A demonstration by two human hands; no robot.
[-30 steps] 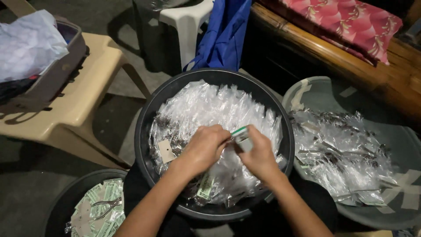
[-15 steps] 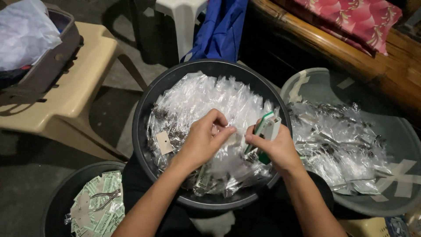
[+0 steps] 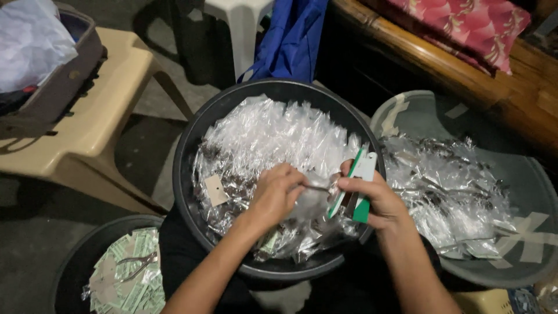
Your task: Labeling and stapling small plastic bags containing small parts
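Lowered since half a second ago: left hand (image 3: pixel 278 195), now curled over the clear packets, its raised thumb and forefinger dropped. Left fingers (image 3: pixel 293 179) closed in a pinch on a small clear plastic packet (image 3: pixel 317 195), held just left of the stapler. Right fingers (image 3: pixel 356 185) wrapped shut around a green and white stapler (image 3: pixel 356 187), tilted, nose pointing down-left toward the packet and almost touching it. Right hand (image 3: pixel 375 203) over the right rim of the black round basin (image 3: pixel 192 145), heaped with more clear packets. To the right, a grey taped basin (image 3: pixel 526 180) holding another heap of packets. Lower left, a dark bucket (image 3: pixel 70 261) with green paper labels and a pair of pliers (image 3: pixel 136 266). Upper left, a beige plastic stool (image 3: pixel 110 116).
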